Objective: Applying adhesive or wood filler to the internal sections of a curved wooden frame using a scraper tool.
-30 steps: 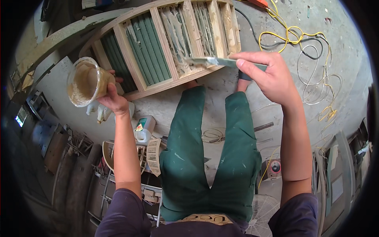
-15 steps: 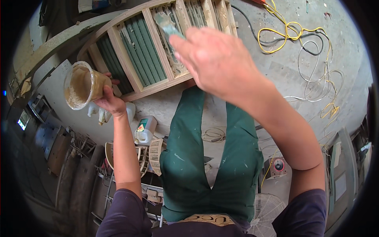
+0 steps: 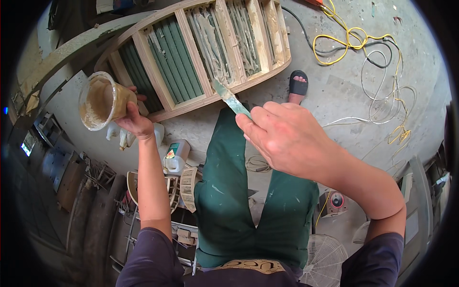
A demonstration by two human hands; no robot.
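Note:
My left hand (image 3: pixel 135 122) is wrapped round a clear plastic tub (image 3: pixel 114 106), tilted so its opening shows tan paste inside. In my right hand (image 3: pixel 289 136) is a narrow green spatula (image 3: pixel 235 103), its blade smeared with paste. The blade's tip is by the near edge of a curved wooden frame (image 3: pixel 189 104); whether it touches the wood I cannot tell. Crosspieces divide this frame into several bays. Green ribbed slats (image 3: pixel 174 60) show in the left bays. Thick beige paste (image 3: pixel 210 43) lies streaked over the bays further right.
A foot in a black sandal (image 3: pixel 299 87) stands right of the frame. Yellow cord (image 3: pixel 329 61) and pale hose lie tangled on the concrete floor. A white jug (image 3: pixel 177 155) is below the frame, and a round fan guard (image 3: pixel 325 260) sits near my right side.
My right hand has drawn the spatula out of the middle bay, toward me and rightward to the frame's near edge. The paste-streaked bays are now uncovered. My left hand with the tub has hardly moved.

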